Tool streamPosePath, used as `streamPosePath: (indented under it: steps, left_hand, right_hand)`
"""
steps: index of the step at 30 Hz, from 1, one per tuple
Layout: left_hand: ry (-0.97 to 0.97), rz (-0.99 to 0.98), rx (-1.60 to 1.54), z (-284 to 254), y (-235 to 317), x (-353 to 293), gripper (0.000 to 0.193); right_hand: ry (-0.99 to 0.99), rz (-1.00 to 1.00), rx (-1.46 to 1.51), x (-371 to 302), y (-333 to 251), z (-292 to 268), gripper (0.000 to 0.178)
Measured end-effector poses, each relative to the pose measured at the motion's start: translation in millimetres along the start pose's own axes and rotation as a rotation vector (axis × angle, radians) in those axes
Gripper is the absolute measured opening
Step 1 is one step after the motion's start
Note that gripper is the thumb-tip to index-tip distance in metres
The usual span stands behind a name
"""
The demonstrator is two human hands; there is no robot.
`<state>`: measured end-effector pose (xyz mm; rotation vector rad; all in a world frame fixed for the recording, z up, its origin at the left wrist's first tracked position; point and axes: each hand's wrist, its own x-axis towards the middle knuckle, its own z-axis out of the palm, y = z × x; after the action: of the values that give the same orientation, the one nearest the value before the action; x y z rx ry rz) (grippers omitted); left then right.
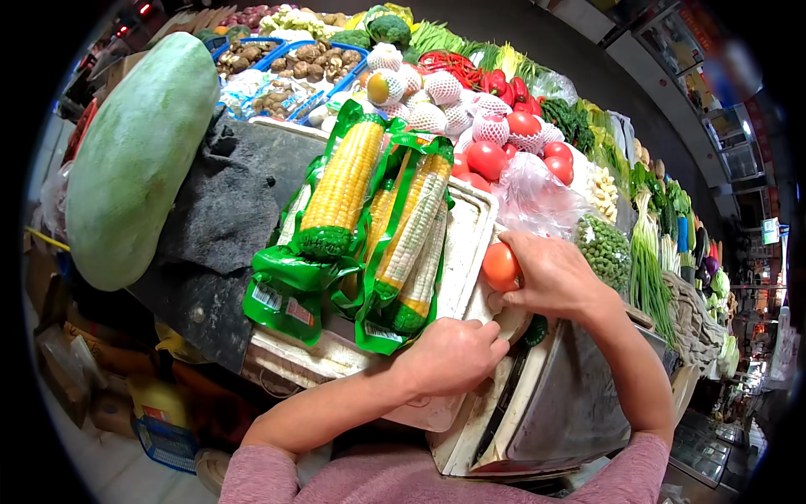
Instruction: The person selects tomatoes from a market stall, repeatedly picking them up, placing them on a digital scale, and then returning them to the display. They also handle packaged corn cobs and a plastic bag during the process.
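A vegetable stall fills a dim market hall, with produce heaped along a curving display. On the left stands the largest item, a long, pale green, smooth-skinned melon (138,164), beside a rumpled dark grey cloth (231,189). At the lower right is a box with a cream frame and a dark grey panel (571,403). Next to it, a worn off-white flat tray (472,231) bears packs of yellow and whitish corn ears in green-and-clear plastic (344,172). Behind the tray are blue plastic baskets (357,60) of brown knobbly tubers, round produce in white foam netting (442,86), and loose red tomatoes (486,160). A crumpled clear plastic bag (537,197) lies just beyond the right hand (558,275).

That hand grasps a single round orange-red tomato (501,267) between thumb and fingers, near the right edge of the tray. The left hand (453,357) is nearby at the tray's front edge, below the tomato, its fingers curled inward; whether it holds anything cannot be told.
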<state>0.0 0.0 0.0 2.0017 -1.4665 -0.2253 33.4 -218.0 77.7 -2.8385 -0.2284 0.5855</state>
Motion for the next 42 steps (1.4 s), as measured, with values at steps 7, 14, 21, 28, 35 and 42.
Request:
streamPosePath:
  steps: [7, 14, 21, 28, 35, 42]
  left_hand:
    - [0.069, -0.009, 0.032, -4.4, 3.6, 3.3, 0.015]
    - [0.171, -0.269, -1.593, -29.8, 100.6, -19.7, 0.083]
    - [0.242, -0.26, -1.525, 21.3, 227.9, -36.1, 0.079]
    - [0.136, -0.175, -1.515, 119.1, 336.8, -9.4, 0.079]
    - [-0.175, -0.226, -1.451, 171.6, 405.0, 23.4, 0.08]
    - [-0.163, -0.257, -1.269, 170.0, 402.3, 1.3, 0.056]
  right_hand:
    - [0.41, -0.094, 0.127, -56.8, -29.9, -22.8, 0.068]
    - [0.617, -0.165, 0.256, -177.5, -65.1, 8.1, 0.074]
    - [0.552, -0.356, 0.654, -309.2, -23.0, 51.6, 0.087]
    - [0.39, -0.206, 1.378, -448.5, 17.2, 127.1, 0.111]
    - [0.902, -0.106, 0.983, -542.7, 63.1, 181.7, 0.099]
    - [1.178, 0.054, 1.359, -623.2, 145.5, 181.0, 0.085]
